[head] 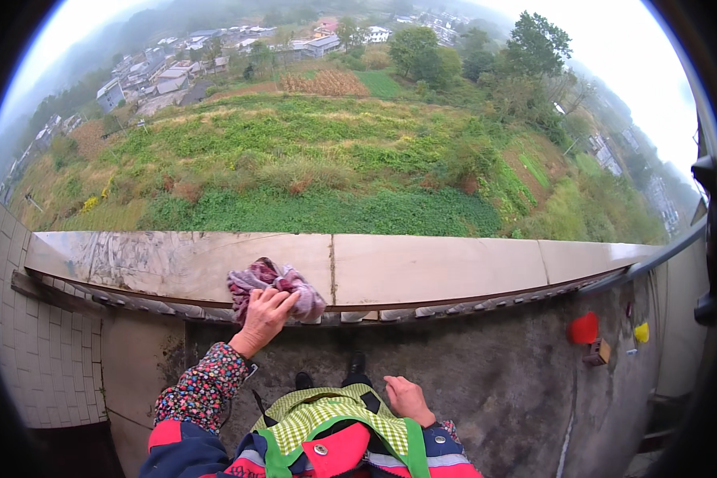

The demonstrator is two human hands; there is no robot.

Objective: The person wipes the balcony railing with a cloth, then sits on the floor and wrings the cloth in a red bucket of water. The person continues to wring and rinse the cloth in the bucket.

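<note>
My left hand (269, 313) grips a bunched, patterned cloth (302, 293) in purple, pink and dark red. The cloth rests on the front part of a pale tiled ledge (418, 269), left of a dark joint between two slabs, and partly hangs past the near edge. Dark wet-looking smears mark the ledge's left stretch. My right hand (407, 397) hangs low beside the green checked apron (328, 412), its fingers loosely bent. I see nothing in it, though its palm is turned out of sight.
Below the ledge runs a row of pale balusters (352, 316). A brick wall (42, 334) closes the left side. On the concrete floor (484, 382) at right are a red object (584, 328), a brick (597, 352) and a yellow object (642, 333). Beyond the ledge lies a green field (334, 203).
</note>
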